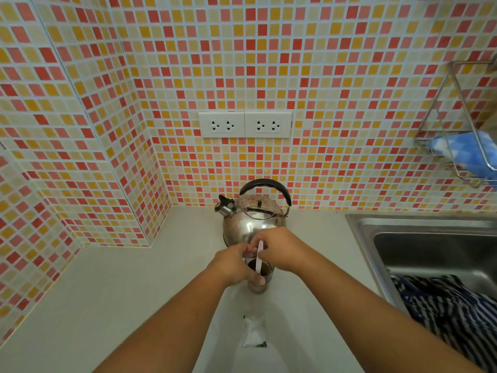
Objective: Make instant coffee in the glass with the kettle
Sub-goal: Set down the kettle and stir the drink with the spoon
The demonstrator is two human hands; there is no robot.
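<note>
A small glass (265,275) holding dark brown coffee stands on the white counter (134,292). My left hand (236,265) is wrapped around its left side. My right hand (282,251) pinches the top of a white spoon (259,258) whose lower end dips into the coffee. Just behind the glass sits a shiny steel kettle (250,222) with a black arched handle and a capped spout pointing left. A torn silvery coffee sachet (254,332) lies flat on the counter between my forearms.
A steel sink (430,246) lies to the right, with a striped cloth (451,308) draped over its near edge. A wire rack (457,135) holding a blue cloth hangs on the tiled wall. Two double wall sockets (244,124) are above the kettle.
</note>
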